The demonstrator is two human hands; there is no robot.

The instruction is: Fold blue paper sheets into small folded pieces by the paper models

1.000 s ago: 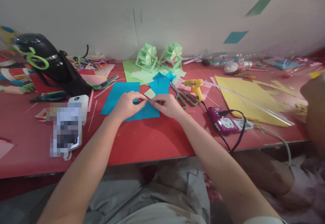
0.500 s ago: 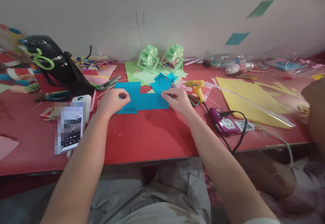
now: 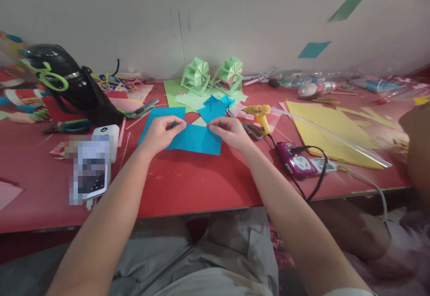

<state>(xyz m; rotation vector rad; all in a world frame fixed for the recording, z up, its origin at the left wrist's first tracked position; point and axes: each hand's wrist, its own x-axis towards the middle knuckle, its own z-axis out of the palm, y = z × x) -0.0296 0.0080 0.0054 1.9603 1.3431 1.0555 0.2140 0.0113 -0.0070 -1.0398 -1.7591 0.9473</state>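
Left hand (image 3: 165, 131), right hand (image 3: 230, 131): closed grips pinching blue paper (image 3: 198, 140) | behind tabletop's (image 3: 191, 184) front edge | any uneven pulling risking creases

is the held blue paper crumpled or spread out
Spread out: the blue paper shows a broad face between the left hand and right hand; whether doubled, cannot tell.

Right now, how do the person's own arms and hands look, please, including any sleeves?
The left hand and right hand are bare, with no glove or watch visible. The left arm shows no sleeve; the right arm has a pale sleeve edge at the picture's bottom.
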